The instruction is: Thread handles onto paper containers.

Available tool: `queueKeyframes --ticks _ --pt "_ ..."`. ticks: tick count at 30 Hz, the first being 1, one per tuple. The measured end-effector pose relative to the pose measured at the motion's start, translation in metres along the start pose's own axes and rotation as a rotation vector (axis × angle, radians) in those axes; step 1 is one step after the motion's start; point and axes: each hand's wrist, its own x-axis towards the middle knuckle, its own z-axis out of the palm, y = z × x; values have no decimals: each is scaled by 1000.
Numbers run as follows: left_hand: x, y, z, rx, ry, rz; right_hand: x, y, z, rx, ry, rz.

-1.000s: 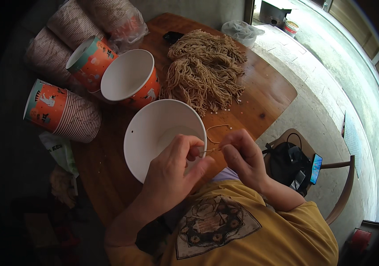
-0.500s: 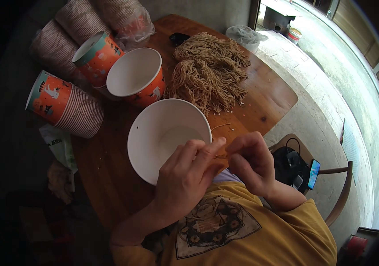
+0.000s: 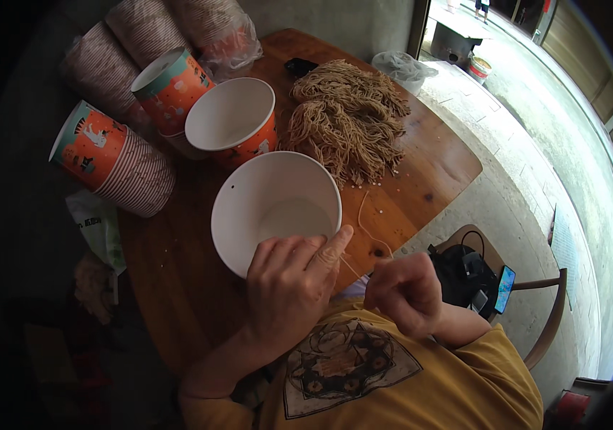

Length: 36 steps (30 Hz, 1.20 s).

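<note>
Your left hand [image 3: 288, 287] grips the white bowl's [image 3: 231, 215] rim and your right hand [image 3: 405, 292] pinches a thin string [image 3: 365, 228] (barely visible); pull hard and it may slip free; the bowl could tip.

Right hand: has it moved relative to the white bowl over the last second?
Yes. The right hand has drawn away from the white bowl rim, toward the person's chest, apart from the left hand.

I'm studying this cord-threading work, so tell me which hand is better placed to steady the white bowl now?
Probably the left hand: its fingers already lie on the near rim of the white bowl. The right hand sits off the bowl, beside it, and appears to pinch the thin cord.
</note>
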Motion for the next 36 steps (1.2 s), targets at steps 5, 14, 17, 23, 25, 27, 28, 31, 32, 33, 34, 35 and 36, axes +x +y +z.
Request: queueKeyframes --ticks 5,14,17,23,25,27,28,31,32,33,34,35,36 --pt "-7 -9 -4 41 -49 43 8 -2 5 -33 -122 -57" --pt "-18 -42 -40 34 -98 -34 45 -22 -22 404 2 468" --pt "-23 -58 -59 69 -206 -67 59 -17 -23 580 32 615" --pt "-33 -101 -84 59 -268 -83 69 20 -48 1057 -17 260" --pt "-42 -117 -86 -164 -205 -210 69 23 -55 1104 -32 234" --pt "-48 -134 -88 -161 -223 -213 68 25 -60 1106 0 240" --pt "-50 -141 -88 -161 -198 -214 66 27 -62 1137 35 268" --pt "-55 -161 -82 -176 -158 -229 62 27 -62 1153 89 307" --pt "-55 -164 -80 -201 -141 -242 61 29 -61 1155 88 306" --pt "-53 -166 -78 -228 -125 -252 59 33 -61 1108 79 307" --pt "-52 -165 -78 -226 -128 -251 59 35 -60 1062 69 308" --pt "-49 -160 -77 -144 -35 -303 60 33 -56 924 89 319" --pt "-48 -154 -77 -56 60 -357 60 33 -54 932 86 318"
